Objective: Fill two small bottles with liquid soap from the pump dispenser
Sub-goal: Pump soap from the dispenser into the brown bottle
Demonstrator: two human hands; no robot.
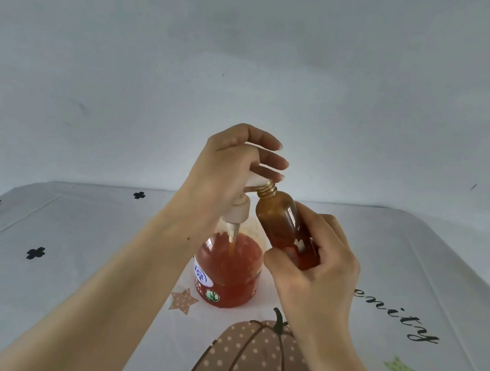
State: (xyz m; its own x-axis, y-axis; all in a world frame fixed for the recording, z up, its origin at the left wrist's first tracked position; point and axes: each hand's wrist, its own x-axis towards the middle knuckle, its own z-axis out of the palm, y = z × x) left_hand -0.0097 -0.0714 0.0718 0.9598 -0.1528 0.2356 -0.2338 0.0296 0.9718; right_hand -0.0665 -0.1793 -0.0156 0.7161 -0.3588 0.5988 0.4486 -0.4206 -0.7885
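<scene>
Head view, the only one here: the pump dispenser (226, 271) stands upright on the table (81, 237), straight ahead of the person and between the two forearms. The left hand (227, 165) lies over its white pump head (254, 182), fingers stretched out nearly straight across the top and pressing rather than gripping. The right hand (316, 271) wraps thumb and curled fingers round the lower half of a small bottle (283, 222), held clear of the table just to the right of the pump. The bottle's long axis leans, base toward the right hand and down, open threaded mouth up and to the left, so the mouth sits touching or just under the spout tip. That alignment is what the coming press depends on: if the mouth slips sideways, soap would likely run down the outside. Orange-red soap fills the dispenser's lower body, with the dip tube reaching into it. The small bottle is amber-tinted and looks dark throughout, so its fill level cannot be told. A second small bottle is not in sight.
</scene>
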